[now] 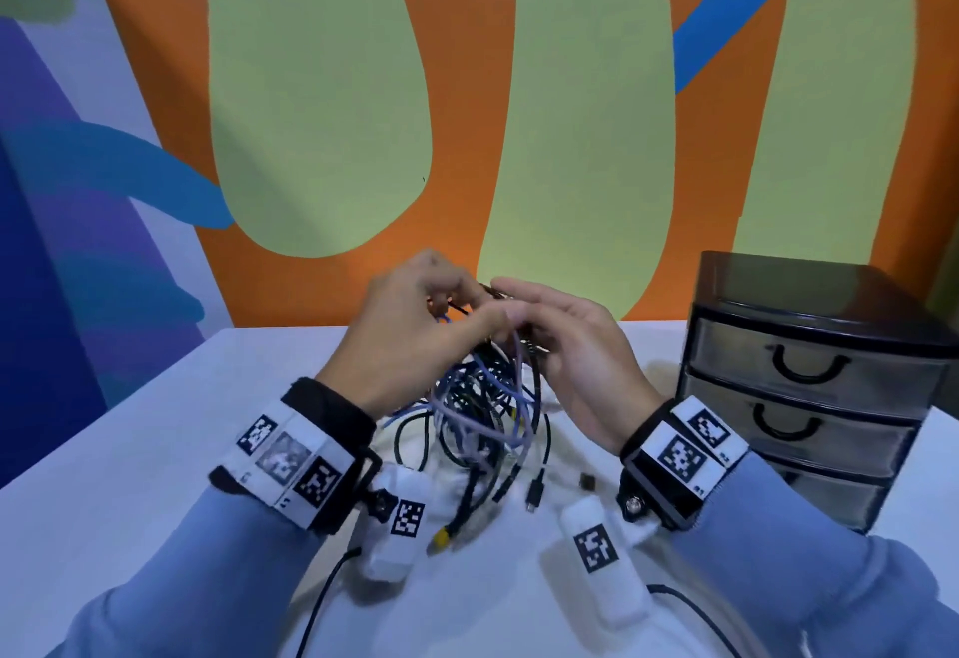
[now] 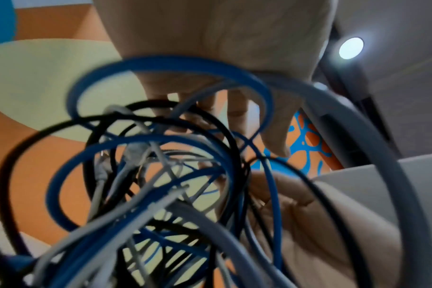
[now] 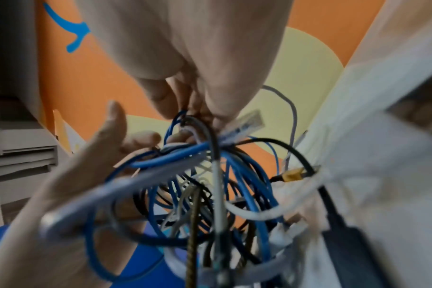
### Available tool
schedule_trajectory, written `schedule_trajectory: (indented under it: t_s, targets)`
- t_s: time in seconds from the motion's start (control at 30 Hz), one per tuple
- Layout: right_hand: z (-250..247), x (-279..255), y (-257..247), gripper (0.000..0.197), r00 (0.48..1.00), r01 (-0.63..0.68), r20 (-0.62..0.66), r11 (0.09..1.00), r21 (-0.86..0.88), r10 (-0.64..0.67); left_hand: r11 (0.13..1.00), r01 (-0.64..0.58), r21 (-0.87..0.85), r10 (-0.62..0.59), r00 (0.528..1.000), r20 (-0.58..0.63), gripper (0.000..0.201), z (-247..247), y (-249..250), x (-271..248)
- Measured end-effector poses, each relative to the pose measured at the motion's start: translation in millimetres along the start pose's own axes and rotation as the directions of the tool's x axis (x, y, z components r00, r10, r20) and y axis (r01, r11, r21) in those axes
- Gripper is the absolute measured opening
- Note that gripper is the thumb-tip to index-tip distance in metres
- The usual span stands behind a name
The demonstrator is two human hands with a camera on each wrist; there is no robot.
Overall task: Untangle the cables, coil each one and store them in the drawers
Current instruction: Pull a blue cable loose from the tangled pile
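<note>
Fingers [image 3: 205, 109] of the right hand [image 1: 581, 367] are pinching strands at the top of the tangled bundle of blue, black and grey cables [image 1: 482, 413], while the left hand [image 1: 415, 336] is curling its fingers round the same top from the other side, the two hands touching above it. Nearest the person, loose ends of the bundle are trailing onto the white table [image 1: 129, 476]: a yellow-tipped plug [image 1: 441, 538] is lying closest, and small black connectors [image 1: 534, 491] are resting just beyond it. Loops of the bundle are hanging between the two wrists, lifted off the table at the top and spreading on it below. In the right wrist view a clear network plug [image 3: 247, 124] is sticking out beside the pinching fingertips. To the right of the bundle, well apart from it, a dark plastic three-drawer cabinet [image 1: 809, 387] is standing with all drawers pushed in. Farther behind the bundle a painted orange and green wall [image 1: 363, 112] is rising
</note>
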State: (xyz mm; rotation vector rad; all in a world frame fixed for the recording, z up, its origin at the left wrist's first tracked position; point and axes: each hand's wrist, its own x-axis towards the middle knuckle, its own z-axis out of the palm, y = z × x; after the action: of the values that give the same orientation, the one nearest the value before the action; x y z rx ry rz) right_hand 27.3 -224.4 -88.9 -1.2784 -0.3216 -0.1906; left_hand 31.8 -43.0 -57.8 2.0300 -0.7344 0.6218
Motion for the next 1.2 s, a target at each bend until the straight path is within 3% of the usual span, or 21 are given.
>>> schedule_trajectory:
  t_s: [0.27, 0.37, 0.47, 0.63, 0.8, 0.87, 1.0, 1.07, 1.13, 1.17, 1.2]
  targets:
    - [-0.7, 0.0, 0.4, 0.032, 0.996, 0.088, 0.003, 0.990, -0.107, -0.088, 0.992, 0.005, 0.128, -0.012, 0.999, 0.052, 0.012, 4.8, -4.8, 0.0]
    - [0.0, -0.9, -0.5, 0.035, 0.995, 0.096, -0.020, 0.988, -0.120, -0.100, 0.999, 0.038, 0.014, -0.039, 0.994, 0.100, 0.014, 4.1, -5.8, -0.4]
    - [-4.7, 2.9, 1.1, 0.035, 0.992, 0.079, -0.087, 0.991, -0.105, -0.089, 0.970, 0.108, -0.217, -0.112, 0.994, -0.006, 0.015, -3.9, -12.1, 4.7]
    - [-11.7, 7.8, 4.6, 0.042, 0.981, 0.089, -0.160, 0.988, -0.123, -0.108, 0.717, 0.113, -0.688, -0.289, 0.946, -0.147, 0.016, -13.0, -11.4, 15.9]
    - [-11.1, 9.1, 4.2, 0.046, 0.968, 0.128, -0.197, 0.979, -0.157, -0.158, 0.492, 0.115, -0.863, -0.411, 0.905, -0.114, 0.014, -19.4, -10.1, 36.2]
    - [-14.3, 10.7, 5.3, 0.047, 0.955, 0.124, -0.246, 0.975, -0.186, -0.168, 0.498, 0.168, -0.851, -0.404, 0.913, -0.056, 0.009, -23.2, -10.0, 49.9]
    - [-21.6, 14.0, 6.6, 0.045, 0.918, 0.108, -0.348, 0.965, -0.238, -0.189, 0.678, 0.230, -0.698, -0.312, 0.950, 0.011, 0.007, -26.5, -6.8, 67.4]
    - [-21.9, 15.2, 6.4, 0.042, 0.910, 0.101, -0.367, 0.961, -0.258, -0.195, 0.642, 0.183, -0.744, -0.329, 0.943, -0.051, 0.016, -26.2, -10.8, 68.8]
    - [-21.4, 15.8, 6.2, 0.039, 0.907, 0.103, -0.372, 0.961, -0.257, -0.197, 0.523, 0.128, -0.842, -0.377, 0.922, -0.094, 0.027, -24.2, -19.5, 67.4]
    - [-21.9, 15.8, 6.1, 0.035, 0.907, 0.105, -0.370, 0.958, -0.266, -0.202, 0.512, 0.130, -0.849, -0.391, 0.915, -0.096, 0.028, -22.4, -24.4, 65.9]
    - [-22.9, 16.4, 7.0, 0.029, 0.907, 0.106, -0.364, 0.953, -0.284, -0.210, 0.566, 0.171, -0.807, -0.401, 0.912, -0.088, 0.026, -20.0, -28.8, 63.2]
